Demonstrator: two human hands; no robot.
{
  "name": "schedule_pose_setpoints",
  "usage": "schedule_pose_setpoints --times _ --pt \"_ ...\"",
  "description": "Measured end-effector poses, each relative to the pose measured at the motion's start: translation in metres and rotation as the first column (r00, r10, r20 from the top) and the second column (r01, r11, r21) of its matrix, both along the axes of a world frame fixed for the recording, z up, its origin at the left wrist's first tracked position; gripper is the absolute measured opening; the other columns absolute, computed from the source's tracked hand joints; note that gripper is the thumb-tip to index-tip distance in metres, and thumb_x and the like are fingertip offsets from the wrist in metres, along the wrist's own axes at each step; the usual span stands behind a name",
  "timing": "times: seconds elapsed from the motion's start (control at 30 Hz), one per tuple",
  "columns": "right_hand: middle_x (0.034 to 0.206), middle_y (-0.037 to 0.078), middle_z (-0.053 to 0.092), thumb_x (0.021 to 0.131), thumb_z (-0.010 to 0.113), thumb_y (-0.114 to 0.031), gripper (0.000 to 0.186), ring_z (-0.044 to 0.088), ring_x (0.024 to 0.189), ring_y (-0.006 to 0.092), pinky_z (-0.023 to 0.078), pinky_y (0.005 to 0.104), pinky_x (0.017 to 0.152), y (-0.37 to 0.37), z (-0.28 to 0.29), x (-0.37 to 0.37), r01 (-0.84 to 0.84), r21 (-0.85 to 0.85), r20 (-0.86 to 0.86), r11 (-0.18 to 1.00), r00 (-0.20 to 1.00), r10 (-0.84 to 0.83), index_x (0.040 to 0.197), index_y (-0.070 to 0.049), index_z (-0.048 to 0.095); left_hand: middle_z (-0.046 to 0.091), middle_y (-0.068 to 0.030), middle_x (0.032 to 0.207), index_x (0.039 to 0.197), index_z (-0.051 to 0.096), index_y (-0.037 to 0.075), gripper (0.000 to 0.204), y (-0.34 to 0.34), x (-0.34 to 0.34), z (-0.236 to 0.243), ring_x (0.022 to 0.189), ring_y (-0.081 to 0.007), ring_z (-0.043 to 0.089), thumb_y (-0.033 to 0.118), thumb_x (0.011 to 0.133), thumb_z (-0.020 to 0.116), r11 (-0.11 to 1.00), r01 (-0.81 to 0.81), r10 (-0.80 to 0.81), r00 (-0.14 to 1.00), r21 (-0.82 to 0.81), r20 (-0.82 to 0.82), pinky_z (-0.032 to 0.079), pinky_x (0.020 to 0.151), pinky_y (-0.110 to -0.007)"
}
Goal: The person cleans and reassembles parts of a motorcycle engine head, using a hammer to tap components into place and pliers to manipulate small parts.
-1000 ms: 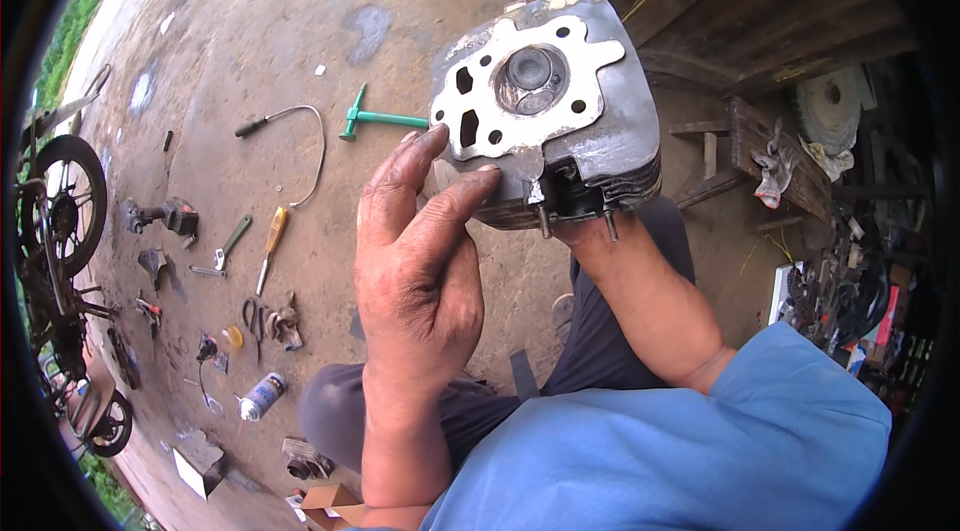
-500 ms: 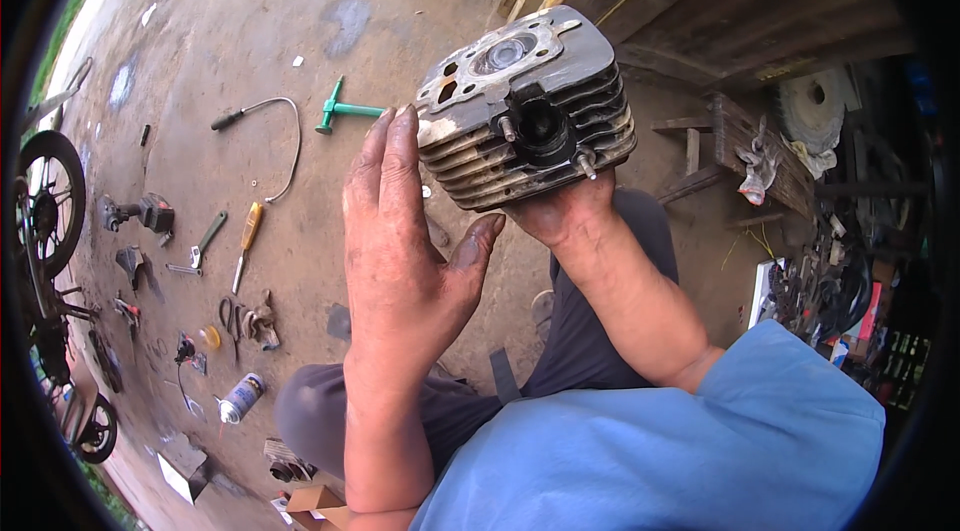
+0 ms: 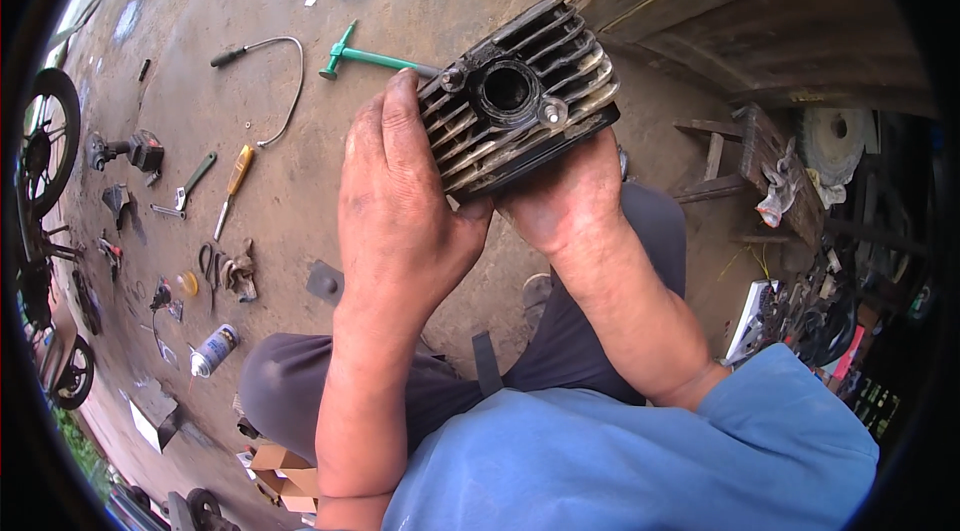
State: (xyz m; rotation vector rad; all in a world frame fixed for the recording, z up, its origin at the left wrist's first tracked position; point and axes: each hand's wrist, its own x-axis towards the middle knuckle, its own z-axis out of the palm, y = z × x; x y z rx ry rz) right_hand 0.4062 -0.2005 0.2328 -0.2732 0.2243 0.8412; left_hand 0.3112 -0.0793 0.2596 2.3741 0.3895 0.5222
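Observation:
A finned metal engine cylinder head (image 3: 530, 91), dark and grimy, is held up in front of me. Its round port faces me, with a stud on either side of the opening. Along its left edge lies my left hand (image 3: 395, 166), fingers on the fins and thumb near the lower corner. My right hand (image 3: 565, 196) supports it from below on the right; those fingers are mostly hidden behind the part. Behind it, on the floor, a green-handled hammer (image 3: 380, 58) is partly covered by the cylinder head and my left fingers.
On the floor to the left lie a bent flexible cable tool (image 3: 297, 81), a yellow-handled screwdriver (image 3: 238, 176), an adjustable wrench (image 3: 195, 181), a power tool (image 3: 140, 149) and a spray can (image 3: 214, 350). A motorcycle wheel (image 3: 72, 146) stands far left. A wooden stool (image 3: 775, 156) is at right.
The cylinder head has been tilted, so its flat face with the combustion chamber has turned out of sight and the port side shows more. My left hand has closed onto its left edge.

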Motion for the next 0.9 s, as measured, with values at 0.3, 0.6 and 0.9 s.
schedule_pose_setpoints --times 0.3,0.6,0.9 --pt "0.138 0.014 0.062 0.106 0.042 -0.052 0.060 0.061 0.127 0.0300 0.048 0.0479 0.113 0.001 0.000 -0.003 0.046 -0.105 0.069 0.993 0.997 -0.039 0.142 -0.007 0.055 0.059 -0.0227 0.116 0.131 0.052 -0.002 0.071 -0.001 0.011 -0.013 0.109 -0.0441 0.058 0.013 0.067 0.082 0.998 -0.055 0.055 0.998 0.006 0.029 0.050 0.095 -0.050" --pt "0.136 0.015 0.063 0.107 0.038 -0.047 0.055 0.061 0.127 0.0304 0.048 0.0479 0.113 0.008 -0.008 -0.011 -0.011 -0.008 0.000 1.000 1.000 0.011 0.139 -0.007 0.058 0.059 -0.0248 0.111 0.129 0.051 -0.006 0.070 0.011 0.001 0.001 0.106 -0.0440 0.060 0.011 0.068 0.080 0.992 -0.010 0.017 0.998 0.127 -0.054 0.051 0.094 -0.049" --pt "0.135 0.030 0.059 0.106 0.027 -0.072 0.095 0.067 0.116 0.0367 0.059 0.0491 0.099 0.038 -0.032 -0.052 -0.566 -0.333 -0.092 0.755 0.816 0.571 0.146 0.012 0.041 0.072 -0.0225 0.102 0.114 0.067 -0.003 0.062 0.121 -0.026 0.008 0.098 -0.0375 0.071 0.028 0.062 0.080 0.986 0.049 0.024 0.904 0.159 -0.426 0.056 0.089 -0.044"
